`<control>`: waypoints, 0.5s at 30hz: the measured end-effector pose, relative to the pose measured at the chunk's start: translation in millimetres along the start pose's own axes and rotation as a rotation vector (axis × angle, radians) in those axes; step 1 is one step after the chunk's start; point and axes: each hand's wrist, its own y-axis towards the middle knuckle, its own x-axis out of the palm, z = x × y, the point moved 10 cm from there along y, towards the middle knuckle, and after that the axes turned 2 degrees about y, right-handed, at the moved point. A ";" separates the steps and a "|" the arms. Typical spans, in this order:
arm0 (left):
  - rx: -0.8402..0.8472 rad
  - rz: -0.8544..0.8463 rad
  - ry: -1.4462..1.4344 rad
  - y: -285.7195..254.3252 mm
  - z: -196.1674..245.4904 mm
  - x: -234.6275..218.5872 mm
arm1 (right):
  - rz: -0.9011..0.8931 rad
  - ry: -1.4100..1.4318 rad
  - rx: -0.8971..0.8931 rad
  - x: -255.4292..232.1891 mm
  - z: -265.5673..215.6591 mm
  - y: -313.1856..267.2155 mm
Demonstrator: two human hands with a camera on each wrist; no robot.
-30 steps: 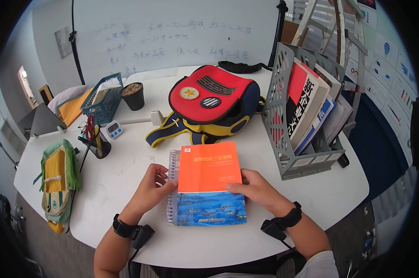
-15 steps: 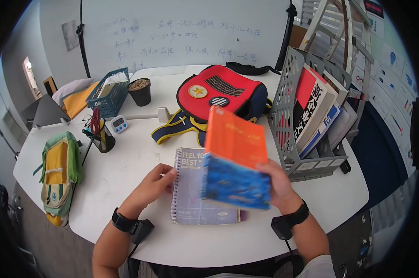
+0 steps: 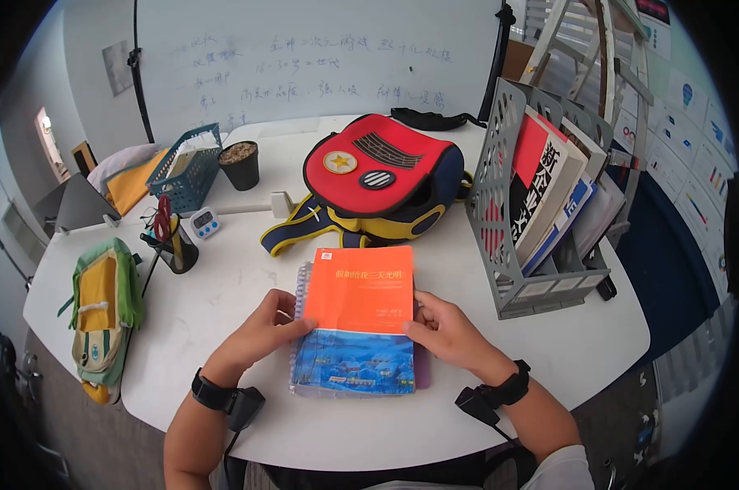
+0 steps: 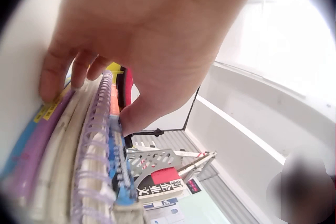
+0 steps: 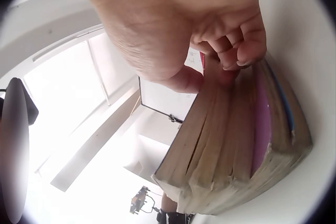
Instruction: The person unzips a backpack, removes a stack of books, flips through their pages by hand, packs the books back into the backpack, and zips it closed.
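Orange book [image 3: 360, 327]: Chinese title, unreadable; atop spiral notebook [image 3: 299, 327].
Left hand [image 3: 265, 331]: grips 9 o'clock edge.
Right hand [image 3: 445, 331]: grips 3 o'clock edge.
Surface: white table [image 3: 222, 286]; whiteboard [image 3: 304, 57] at 12 o'clock.

Bright daylight, fisheye edges, wrist-view glare

Both forearms are bare. Each wrist carries a black strap: the strap on the left wrist [image 3: 213, 394] and the strap on the right wrist [image 3: 512, 384] look like broad watch bands. A small black box-shaped camera [image 3: 244, 407] hangs from the left strap on the inner side of the arm, with a thin dark cable [image 3: 237, 453] running back from it. A matching black camera [image 3: 476, 404] sits below the right strap. A pale grey sleeve [image 3: 561, 471] covers the right upper arm.
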 end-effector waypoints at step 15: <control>-0.097 -0.192 -0.063 -10.0 10.8 14.6 | -0.059 -0.329 0.009 -3.2 6.4 -1.5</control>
